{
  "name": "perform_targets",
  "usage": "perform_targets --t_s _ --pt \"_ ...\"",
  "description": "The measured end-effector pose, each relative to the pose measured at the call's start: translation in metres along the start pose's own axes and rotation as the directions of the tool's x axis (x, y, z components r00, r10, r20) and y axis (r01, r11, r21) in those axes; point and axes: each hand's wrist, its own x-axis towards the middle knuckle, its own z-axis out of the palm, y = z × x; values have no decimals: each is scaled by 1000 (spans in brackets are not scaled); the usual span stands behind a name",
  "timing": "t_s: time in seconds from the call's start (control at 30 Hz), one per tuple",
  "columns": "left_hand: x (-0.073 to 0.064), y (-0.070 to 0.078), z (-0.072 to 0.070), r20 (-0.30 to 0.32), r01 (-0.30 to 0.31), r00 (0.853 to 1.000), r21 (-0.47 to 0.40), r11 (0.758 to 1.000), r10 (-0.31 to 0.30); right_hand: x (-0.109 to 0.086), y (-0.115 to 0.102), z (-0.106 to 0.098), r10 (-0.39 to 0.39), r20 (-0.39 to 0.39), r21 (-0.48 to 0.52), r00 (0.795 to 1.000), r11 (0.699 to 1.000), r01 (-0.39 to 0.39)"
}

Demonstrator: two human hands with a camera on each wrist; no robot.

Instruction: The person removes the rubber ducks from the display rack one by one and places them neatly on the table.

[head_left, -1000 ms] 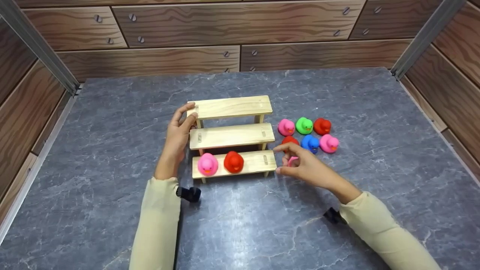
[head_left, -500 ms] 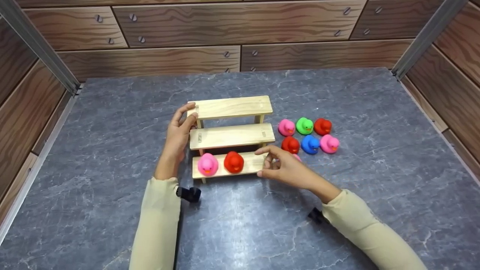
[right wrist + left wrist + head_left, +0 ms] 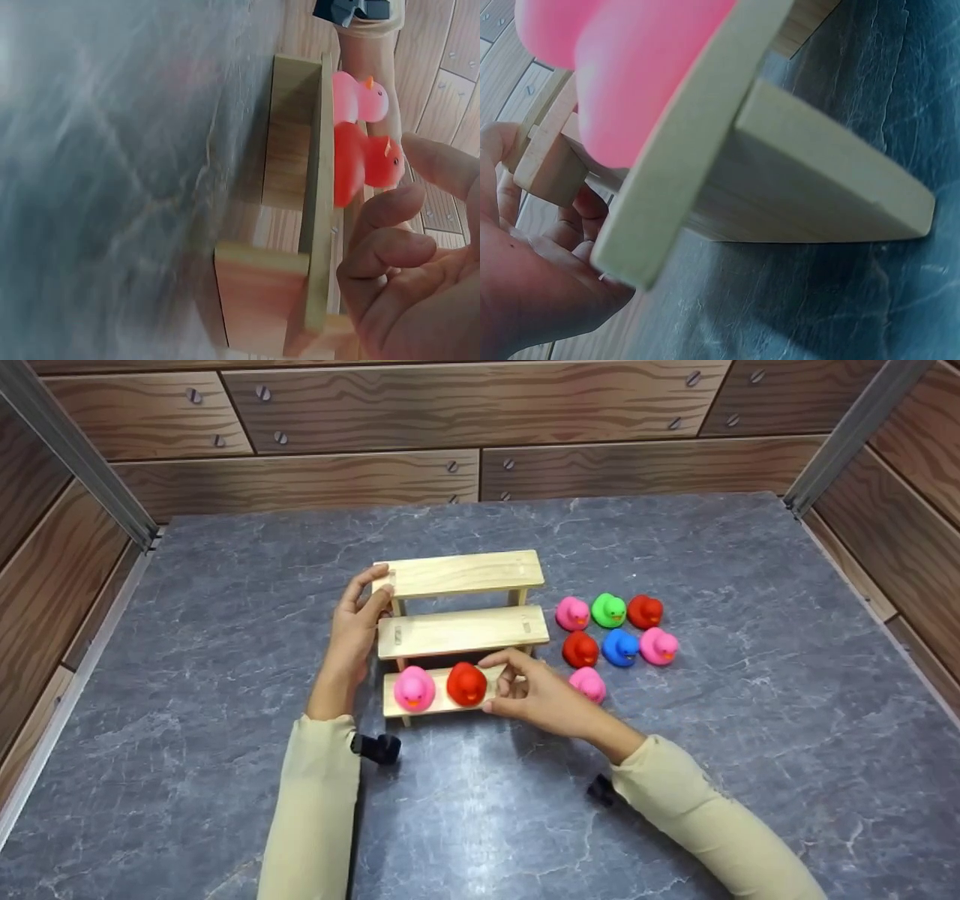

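Note:
In the head view, a three-step wooden stand is on the table. My left hand holds the left end of its top step, index finger and thumb at the edge; in the left wrist view the left hand shows behind the bottom step. A pink rubber duck and a red rubber duck sit side by side on the bottom step. My right hand hovers over that step's right end, thumb and index finger spread beside the red duck. In the right wrist view, the right hand has nothing in it.
Right of the stand, several rubber ducks rest on the grey marbled table: a green duck, a blue duck, plus pink and red ones. One pink duck sits nearest the right hand. Wood-patterned panels enclose the table.
My right hand has moved left from beside the loose ducks to the red duck on the bottom step, uncovering the near pink duck. The left hand and stand stay put.

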Motion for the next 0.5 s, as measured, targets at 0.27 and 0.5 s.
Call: perform_targets --t_s 0.27,0.5 --pt "0 1 0 -12 -6 1000 4 1000 6 5 -3 12 8 -28 11 1000 1000 -8" --pt "1 1 0 -9 -7 1000 -10 1000 7 8 -3 18 -1 -64 -38 998 999 -1"
